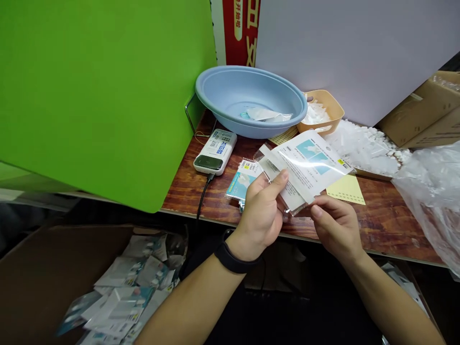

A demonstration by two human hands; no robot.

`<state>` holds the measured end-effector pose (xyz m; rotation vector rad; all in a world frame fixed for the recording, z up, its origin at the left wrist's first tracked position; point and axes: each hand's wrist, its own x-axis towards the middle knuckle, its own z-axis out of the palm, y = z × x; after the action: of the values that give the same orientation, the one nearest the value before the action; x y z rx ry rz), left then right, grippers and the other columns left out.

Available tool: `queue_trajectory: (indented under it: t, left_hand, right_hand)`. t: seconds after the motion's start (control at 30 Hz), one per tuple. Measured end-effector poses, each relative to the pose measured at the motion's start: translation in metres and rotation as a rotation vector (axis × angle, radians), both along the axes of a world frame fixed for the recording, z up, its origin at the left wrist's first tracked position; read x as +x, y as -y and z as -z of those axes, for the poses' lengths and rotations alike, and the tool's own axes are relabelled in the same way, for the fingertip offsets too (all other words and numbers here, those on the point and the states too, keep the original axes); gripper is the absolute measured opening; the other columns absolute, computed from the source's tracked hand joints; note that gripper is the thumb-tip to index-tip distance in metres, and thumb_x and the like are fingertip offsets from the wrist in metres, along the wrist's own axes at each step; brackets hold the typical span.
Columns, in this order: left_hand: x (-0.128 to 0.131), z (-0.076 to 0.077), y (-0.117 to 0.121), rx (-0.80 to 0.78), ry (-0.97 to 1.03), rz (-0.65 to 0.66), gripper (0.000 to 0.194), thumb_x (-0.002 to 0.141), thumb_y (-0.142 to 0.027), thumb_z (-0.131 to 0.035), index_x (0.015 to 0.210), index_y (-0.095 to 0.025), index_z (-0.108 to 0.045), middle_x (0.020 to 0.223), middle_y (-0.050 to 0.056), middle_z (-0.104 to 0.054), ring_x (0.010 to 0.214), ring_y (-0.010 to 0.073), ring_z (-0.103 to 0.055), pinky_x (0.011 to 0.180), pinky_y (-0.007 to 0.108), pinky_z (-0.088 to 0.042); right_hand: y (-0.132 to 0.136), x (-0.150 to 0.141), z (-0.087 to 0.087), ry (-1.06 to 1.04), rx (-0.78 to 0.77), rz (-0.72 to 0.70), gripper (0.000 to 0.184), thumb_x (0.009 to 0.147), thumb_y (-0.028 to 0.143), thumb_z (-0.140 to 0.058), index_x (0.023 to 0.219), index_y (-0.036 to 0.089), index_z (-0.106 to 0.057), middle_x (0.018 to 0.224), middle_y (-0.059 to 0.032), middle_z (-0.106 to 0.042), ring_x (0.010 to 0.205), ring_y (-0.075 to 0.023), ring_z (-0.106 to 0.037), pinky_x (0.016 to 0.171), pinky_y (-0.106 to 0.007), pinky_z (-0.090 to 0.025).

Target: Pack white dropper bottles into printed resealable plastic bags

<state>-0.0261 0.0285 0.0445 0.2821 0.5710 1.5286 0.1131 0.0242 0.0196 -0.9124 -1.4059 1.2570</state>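
In the head view, the left hand (261,208) grips a clear packet (311,160) by its near left side, thumb pressed on top of it. The packet is held up over the front of the wooden table (386,213), tilted, with a white printed card showing through the plastic. The right hand (338,227) has its thumb and forefinger close together at the packet's lower corner; whether they pinch the plastic, I cannot tell. A black wristband (237,258) circles the left wrist. On the table beside the left hand lies another packet (245,178), near a white device (215,151) with a black cable (203,197). Behind stands a blue basin (226,93) with packaging inside, and next to it an orange basket (336,112) of white pieces. A yellow sheet (348,189) lies just beyond the right hand. Below the table at left, a cardboard box (53,273) holds many packets.
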Motion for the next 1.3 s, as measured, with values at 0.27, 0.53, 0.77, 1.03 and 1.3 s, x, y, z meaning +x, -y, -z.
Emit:
queue_trajectory:
  t: [0.27, 0.53, 0.77, 1.03, 1.3]
  left_hand:
    - [0.003, 0.005, 0.001, 0.029, -0.035, -0.041, 0.023, 0.078, -0.017, -0.068, 0.101, -0.012, -0.064, 0.102, 0.009, -0.073, 0.101, 0.0254, -0.068, 0.093, 0.039, -0.052]
    - [0.011, 0.011, 0.000, 0.072, -0.097, -0.099, 0.021, 0.077, -0.017, -0.069, 0.098, -0.013, -0.064, 0.099, 0.007, -0.074, 0.102, 0.0233, -0.067, 0.093, 0.036, -0.051]
    - [0.014, 0.009, -0.003, 0.077, -0.087, -0.128, 0.021, 0.077, -0.016, -0.068, 0.097, -0.012, -0.065, 0.097, 0.007, -0.074, 0.102, 0.0232, -0.067, 0.091, 0.034, -0.053]
    - [0.010, 0.007, -0.006, 0.136, -0.139, -0.164, 0.019, 0.078, -0.020, -0.069, 0.096, -0.015, -0.065, 0.101, 0.006, -0.073, 0.102, 0.0216, -0.067, 0.090, 0.032, -0.053]
    - [0.015, 0.010, 0.001, 0.259, -0.283, -0.253, 0.016, 0.082, -0.021, -0.067, 0.098, -0.020, -0.064, 0.103, 0.003, -0.071, 0.098, 0.0188, -0.068, 0.087, 0.030, -0.054]
  right_hand:
    - [-0.003, -0.003, 0.002, -0.029, -0.111, 0.023, 0.020, 0.076, 0.039, -0.076, 0.080, 0.019, -0.073, 0.073, -0.0034, -0.074, 0.064, -0.0202, -0.070, 0.062, -0.035, -0.062]
    - [-0.002, -0.001, 0.001, -0.097, -0.143, 0.062, 0.010, 0.077, 0.027, -0.074, 0.072, 0.019, -0.070, 0.066, 0.0010, -0.071, 0.058, -0.0131, -0.068, 0.060, -0.025, -0.059]
    - [-0.005, -0.004, 0.010, -0.096, -0.061, 0.110, 0.013, 0.080, 0.026, -0.069, 0.070, 0.019, -0.064, 0.064, 0.0018, -0.067, 0.059, -0.0130, -0.063, 0.059, -0.026, -0.053]
    - [-0.009, -0.006, 0.010, -0.041, 0.046, 0.183, 0.018, 0.079, 0.033, -0.069, 0.070, 0.020, -0.061, 0.063, 0.0023, -0.060, 0.056, -0.0123, -0.055, 0.053, -0.026, -0.047]
    - [-0.006, -0.008, 0.002, -0.093, -0.075, 0.086, 0.020, 0.080, 0.037, -0.073, 0.092, 0.022, -0.068, 0.084, -0.0012, -0.071, 0.065, -0.0137, -0.065, 0.061, -0.028, -0.058]
